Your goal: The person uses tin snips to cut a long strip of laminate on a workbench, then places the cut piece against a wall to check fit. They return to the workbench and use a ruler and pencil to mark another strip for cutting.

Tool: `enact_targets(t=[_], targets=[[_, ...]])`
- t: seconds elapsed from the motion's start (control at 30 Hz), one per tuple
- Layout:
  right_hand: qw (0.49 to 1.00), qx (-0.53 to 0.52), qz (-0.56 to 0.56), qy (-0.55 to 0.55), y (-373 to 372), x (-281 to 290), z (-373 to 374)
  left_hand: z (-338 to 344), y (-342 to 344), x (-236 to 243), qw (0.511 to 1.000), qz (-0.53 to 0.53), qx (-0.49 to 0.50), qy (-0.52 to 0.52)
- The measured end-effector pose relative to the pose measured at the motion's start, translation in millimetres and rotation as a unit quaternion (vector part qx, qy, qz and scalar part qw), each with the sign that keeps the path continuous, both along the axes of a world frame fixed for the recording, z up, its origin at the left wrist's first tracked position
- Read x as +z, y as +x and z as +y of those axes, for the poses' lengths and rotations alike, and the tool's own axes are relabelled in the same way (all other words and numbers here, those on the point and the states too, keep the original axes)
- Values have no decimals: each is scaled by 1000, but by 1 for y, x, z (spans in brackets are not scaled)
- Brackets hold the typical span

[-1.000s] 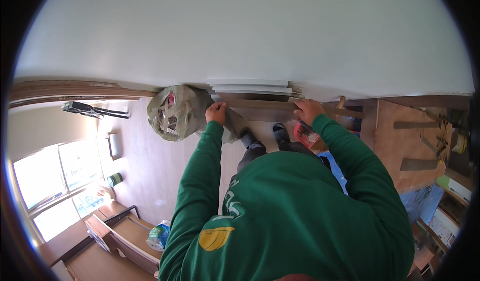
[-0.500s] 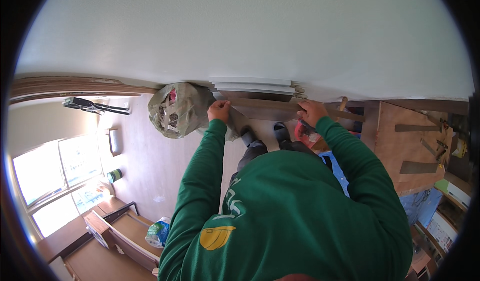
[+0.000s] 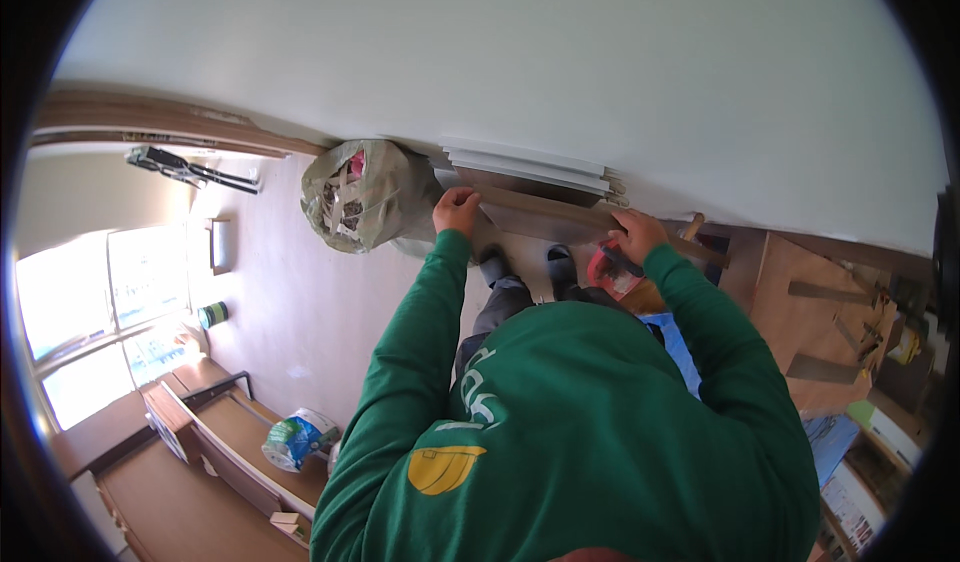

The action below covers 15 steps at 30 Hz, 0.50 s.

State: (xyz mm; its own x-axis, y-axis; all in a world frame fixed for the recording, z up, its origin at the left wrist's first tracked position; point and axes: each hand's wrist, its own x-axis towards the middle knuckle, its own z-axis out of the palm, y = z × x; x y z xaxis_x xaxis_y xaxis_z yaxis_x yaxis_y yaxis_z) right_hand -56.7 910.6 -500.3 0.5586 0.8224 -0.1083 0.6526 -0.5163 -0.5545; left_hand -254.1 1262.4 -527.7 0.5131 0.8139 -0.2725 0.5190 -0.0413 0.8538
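A brown wooden board spans the gap between my hands, its top edge level with my fingers. My left hand is closed on its left end, thumb and fingers pinching the edge. The right end is gripped by my right hand. A dark handle-like piece shows just below the right hand; whether I hold it too, I cannot tell. Right behind the board, several white panels lean against the wall. My feet in dark slippers stand below the board.
A large translucent bag of scraps stands left of the board. At the right are a red container and a brown-covered work surface with wood strips. Shelving and a blue-white package lie lower left, near windows.
The view has tilted, so the wall and the room appear turned clockwise. Both hands keep their hold on the board, with its right end now lower in the picture.
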Motion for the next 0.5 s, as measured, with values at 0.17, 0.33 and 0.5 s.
enact_targets(t=[0.17,0.33,0.5], targets=[[999,24,5,-24,-4,10,3,-5,2,-3,998,22,53,-17],[998,25,13,-61,-10,11,3,-25,-9,-19,985,-92,126,-67],[992,6,35,-121,-20,23,2,-41,-22,-22,967,-158,171,-103]])
